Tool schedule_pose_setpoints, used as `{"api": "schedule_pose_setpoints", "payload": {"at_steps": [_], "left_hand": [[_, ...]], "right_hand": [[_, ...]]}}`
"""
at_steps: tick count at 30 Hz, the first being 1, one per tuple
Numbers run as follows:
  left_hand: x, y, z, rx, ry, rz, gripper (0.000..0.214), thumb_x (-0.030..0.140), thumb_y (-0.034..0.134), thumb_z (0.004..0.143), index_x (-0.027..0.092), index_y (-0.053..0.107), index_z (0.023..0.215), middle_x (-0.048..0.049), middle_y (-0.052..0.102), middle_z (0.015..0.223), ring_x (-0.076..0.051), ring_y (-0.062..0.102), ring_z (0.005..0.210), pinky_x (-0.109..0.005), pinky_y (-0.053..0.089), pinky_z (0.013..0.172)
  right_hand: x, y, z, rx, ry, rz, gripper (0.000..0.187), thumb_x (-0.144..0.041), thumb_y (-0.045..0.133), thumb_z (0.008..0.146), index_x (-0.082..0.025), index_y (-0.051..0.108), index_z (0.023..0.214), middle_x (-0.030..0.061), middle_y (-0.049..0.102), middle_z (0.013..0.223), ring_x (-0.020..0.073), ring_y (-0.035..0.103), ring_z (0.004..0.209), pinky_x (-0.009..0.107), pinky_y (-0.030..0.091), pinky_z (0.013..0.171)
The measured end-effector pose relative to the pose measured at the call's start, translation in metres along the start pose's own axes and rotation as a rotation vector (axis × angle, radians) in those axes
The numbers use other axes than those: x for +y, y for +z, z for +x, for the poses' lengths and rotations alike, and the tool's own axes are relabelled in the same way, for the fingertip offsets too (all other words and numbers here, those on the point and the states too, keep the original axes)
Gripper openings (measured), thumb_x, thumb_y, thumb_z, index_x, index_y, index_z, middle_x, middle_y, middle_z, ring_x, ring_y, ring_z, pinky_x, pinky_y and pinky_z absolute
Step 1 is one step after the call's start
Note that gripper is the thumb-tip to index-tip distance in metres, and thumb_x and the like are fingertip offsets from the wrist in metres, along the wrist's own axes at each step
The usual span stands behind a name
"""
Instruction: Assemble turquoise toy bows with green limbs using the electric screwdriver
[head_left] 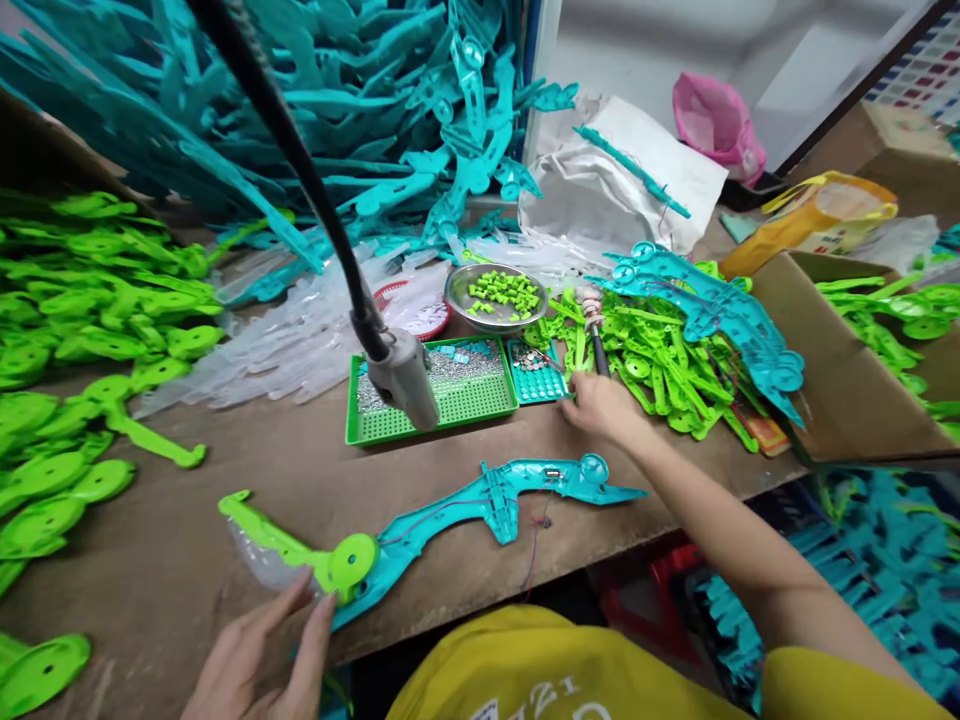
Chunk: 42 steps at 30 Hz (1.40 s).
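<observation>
A long teal plastic bow-shaped part [450, 510] lies on the table in front of me, with thin wires along it. At its left end sits a green plastic arm with a round disc [351, 562], and a translucent plastic piece [262, 552] shows under that arm. My left hand [259, 650] has its fingers apart, the tips touching the green arm's lower edge. My right hand [600, 405] is pinched together at the right edge of a small teal tray [536, 385] of little round metal pieces. What its fingertips hold is too small to make out.
A green tray [465, 405] of small metal parts sits under a grey tool head [409, 385] on a black arm. Behind are a steel bowl [496, 322] of green bits and a hammer-like tool [596, 335]. Green parts [97, 290] pile left; a cardboard box [840, 400] stands right.
</observation>
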<state>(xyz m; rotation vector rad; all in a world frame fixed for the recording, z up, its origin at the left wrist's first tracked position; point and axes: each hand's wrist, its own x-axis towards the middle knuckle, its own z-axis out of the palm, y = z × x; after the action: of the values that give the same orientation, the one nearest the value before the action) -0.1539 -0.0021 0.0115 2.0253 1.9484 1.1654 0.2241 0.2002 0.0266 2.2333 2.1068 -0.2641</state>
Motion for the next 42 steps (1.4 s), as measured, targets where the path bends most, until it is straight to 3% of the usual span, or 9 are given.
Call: {"api": "schedule_pose_setpoints", "payload": {"at_steps": [4, 10, 15, 21, 26, 31, 34, 38, 42], "left_hand": [[0.026, 0.026, 0.017, -0.052, 0.132, -0.107, 0.026, 0.019, 0.068, 0.09, 0.024, 0.069, 0.116, -0.0037, 0.07, 0.099, -0.02, 0.067, 0.085, -0.037, 0.052, 0.085], [0.06, 0.059, 0.031, -0.189, 0.332, -0.262, 0.032, 0.009, 0.065, 0.091, 0.017, 0.064, 0.123, -0.0057, 0.066, 0.098, -0.016, 0.063, 0.09, -0.029, 0.051, 0.083], [0.068, 0.062, 0.027, -0.211, 0.325, -0.287, 0.031, 0.008, 0.062, 0.093, 0.016, 0.064, 0.123, -0.0057, 0.064, 0.098, -0.015, 0.061, 0.09, -0.027, 0.052, 0.083], [0.053, 0.052, 0.016, -0.212, 0.247, -0.258, 0.028, 0.01, 0.062, 0.094, 0.017, 0.065, 0.121, -0.0057, 0.065, 0.098, -0.015, 0.062, 0.091, -0.026, 0.052, 0.083], [0.052, 0.052, 0.015, -0.21, 0.224, -0.253, 0.028, 0.012, 0.062, 0.094, 0.019, 0.066, 0.12, -0.0056, 0.068, 0.097, -0.016, 0.065, 0.089, -0.027, 0.054, 0.08], [0.063, 0.055, 0.018, -0.238, 0.216, -0.285, 0.034, 0.008, 0.064, 0.091, 0.02, 0.064, 0.123, -0.0048, 0.068, 0.098, -0.016, 0.066, 0.089, -0.028, 0.055, 0.081], [0.066, 0.058, 0.019, -0.256, 0.22, -0.285, 0.036, 0.007, 0.065, 0.09, 0.02, 0.064, 0.123, -0.0046, 0.068, 0.099, -0.016, 0.065, 0.09, -0.028, 0.055, 0.082], [0.075, 0.065, 0.026, -0.272, 0.239, -0.257, 0.041, 0.009, 0.066, 0.09, 0.02, 0.061, 0.129, -0.0061, 0.068, 0.101, -0.018, 0.065, 0.093, -0.033, 0.055, 0.085], [0.095, 0.079, 0.041, -0.299, 0.291, -0.28, 0.08, 0.029, 0.073, 0.089, 0.018, 0.031, 0.156, -0.0193, 0.055, 0.138, -0.031, 0.054, 0.127, -0.048, 0.051, 0.104]], "right_hand": [[-0.003, 0.02, -0.029, 0.081, 0.059, -0.117, 0.026, -0.026, 0.048, 0.093, -0.014, 0.055, 0.115, 0.0168, 0.068, 0.113, 0.0287, 0.066, 0.105, 0.034, 0.047, 0.085], [-0.006, 0.018, -0.02, 0.071, 0.13, -0.186, 0.034, -0.032, 0.049, 0.094, -0.013, 0.047, 0.121, 0.0185, 0.067, 0.112, 0.0314, 0.069, 0.1, 0.035, 0.051, 0.078], [-0.017, 0.019, -0.012, 0.036, 0.132, -0.188, 0.031, -0.021, 0.046, 0.093, -0.011, 0.046, 0.122, 0.0212, 0.062, 0.115, 0.0306, 0.071, 0.098, 0.036, 0.053, 0.078], [-0.01, 0.012, -0.006, 0.164, 0.167, -0.087, 0.032, -0.013, 0.033, 0.096, -0.008, 0.046, 0.126, 0.023, 0.062, 0.117, 0.029, 0.069, 0.097, 0.037, 0.052, 0.079], [0.019, -0.004, 0.008, 0.335, 0.126, 0.26, 0.032, -0.02, 0.041, 0.095, -0.01, 0.055, 0.122, 0.0189, 0.071, 0.105, 0.0288, 0.07, 0.095, 0.039, 0.052, 0.087], [0.049, -0.014, 0.02, 0.298, 0.27, 1.003, 0.034, -0.039, 0.053, 0.09, -0.017, 0.054, 0.116, 0.0046, 0.071, 0.084, 0.0146, 0.062, 0.056, 0.029, 0.053, 0.058], [0.058, -0.017, -0.003, 0.26, 0.215, 1.136, 0.039, -0.047, 0.06, 0.086, -0.019, 0.055, 0.113, 0.0028, 0.07, 0.085, 0.01, 0.054, 0.049, 0.024, 0.046, 0.049], [0.062, -0.03, -0.072, 0.333, 0.038, 0.877, 0.033, -0.044, 0.065, 0.085, -0.024, 0.067, 0.11, 0.0048, 0.072, 0.092, 0.0164, 0.064, 0.069, 0.031, 0.053, 0.064], [0.067, -0.05, -0.139, 0.255, -0.257, 0.732, 0.015, -0.032, 0.069, 0.085, -0.031, 0.077, 0.097, 0.0052, 0.076, 0.09, 0.0217, 0.071, 0.082, 0.037, 0.056, 0.075]]}}
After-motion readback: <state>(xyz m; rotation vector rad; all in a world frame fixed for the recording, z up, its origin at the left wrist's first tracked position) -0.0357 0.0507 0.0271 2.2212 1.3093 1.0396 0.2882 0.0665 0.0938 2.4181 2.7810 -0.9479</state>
